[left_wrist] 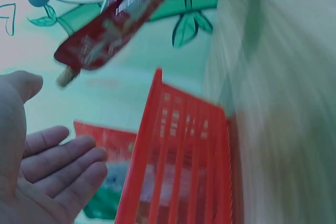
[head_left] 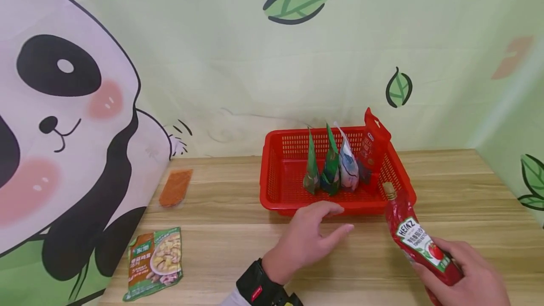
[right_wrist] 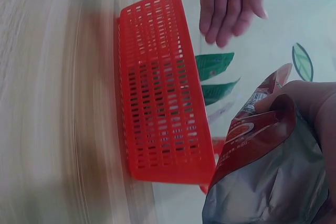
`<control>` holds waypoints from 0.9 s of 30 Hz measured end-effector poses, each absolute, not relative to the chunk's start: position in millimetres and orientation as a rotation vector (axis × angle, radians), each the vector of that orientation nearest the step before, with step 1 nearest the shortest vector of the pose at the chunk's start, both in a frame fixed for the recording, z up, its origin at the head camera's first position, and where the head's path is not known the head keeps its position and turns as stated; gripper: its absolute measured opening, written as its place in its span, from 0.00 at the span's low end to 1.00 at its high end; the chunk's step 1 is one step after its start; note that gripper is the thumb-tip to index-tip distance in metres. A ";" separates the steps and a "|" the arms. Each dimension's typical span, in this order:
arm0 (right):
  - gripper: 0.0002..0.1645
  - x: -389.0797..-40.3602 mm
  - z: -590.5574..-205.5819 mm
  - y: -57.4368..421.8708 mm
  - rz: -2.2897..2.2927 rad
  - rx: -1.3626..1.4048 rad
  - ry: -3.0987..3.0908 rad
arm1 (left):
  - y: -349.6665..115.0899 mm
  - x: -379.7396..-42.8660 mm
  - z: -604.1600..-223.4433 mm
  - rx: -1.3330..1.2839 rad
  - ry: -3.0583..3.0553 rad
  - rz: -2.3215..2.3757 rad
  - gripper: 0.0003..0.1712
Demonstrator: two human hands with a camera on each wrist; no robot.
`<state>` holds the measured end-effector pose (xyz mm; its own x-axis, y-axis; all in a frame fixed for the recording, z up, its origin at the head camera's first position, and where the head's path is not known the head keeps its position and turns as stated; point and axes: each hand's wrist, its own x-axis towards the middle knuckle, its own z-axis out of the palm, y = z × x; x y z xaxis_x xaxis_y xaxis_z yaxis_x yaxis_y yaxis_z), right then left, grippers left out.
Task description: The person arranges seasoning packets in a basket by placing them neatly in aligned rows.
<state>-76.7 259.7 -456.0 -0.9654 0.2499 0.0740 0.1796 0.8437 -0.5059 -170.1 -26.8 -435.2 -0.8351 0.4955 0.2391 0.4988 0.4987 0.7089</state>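
Note:
My right hand (head_left: 471, 275) grips the lower end of a red Heinz tomato ketchup pouch (head_left: 420, 242). The pouch tilts, its pale capped spout overlapping the front right corner of the red plastic basket (head_left: 267, 169) in the head view. In the right wrist view the silvery base of the pouch (right_wrist: 262, 192) shows under the fingers. My left hand (head_left: 303, 240) holds nothing; thumb and fingers are spread apart near the basket's front rim. Standing inside the basket are two green packets (head_left: 311, 169), a white and blue packet (head_left: 348, 171) and a red packet (head_left: 374, 148).
On the wooden table (head_left: 221, 249) to the left lie a flat orange-brown sachet (head_left: 176, 187) and a green and brown seasoning packet (head_left: 155, 263). A printed cloth with a panda and leaves (head_left: 204, 60) hangs behind and beside the table.

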 end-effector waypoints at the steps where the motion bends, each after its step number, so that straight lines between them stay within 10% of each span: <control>1: 0.48 -75.8 -455.9 257.8 0.771 -0.336 -2.882 | -23.8 -169.0 -435.3 -0.888 -2.716 -1.378 0.24; 14: 0.49 -71.2 -450.8 236.2 0.838 -0.240 -2.872 | 19.8 -156.3 -423.6 -0.612 -2.557 -2.142 0.22; 27: 0.44 -71.4 -449.3 205.8 0.825 -0.140 -2.778 | 35.0 -151.1 -419.5 -0.470 -2.654 -1.754 0.23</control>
<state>-71.4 205.8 -449.3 -0.9667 0.1584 0.2008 0.0232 0.8360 -0.5482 -151.1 35.0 -419.5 -0.9546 0.2814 0.0977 0.2002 0.3632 0.9099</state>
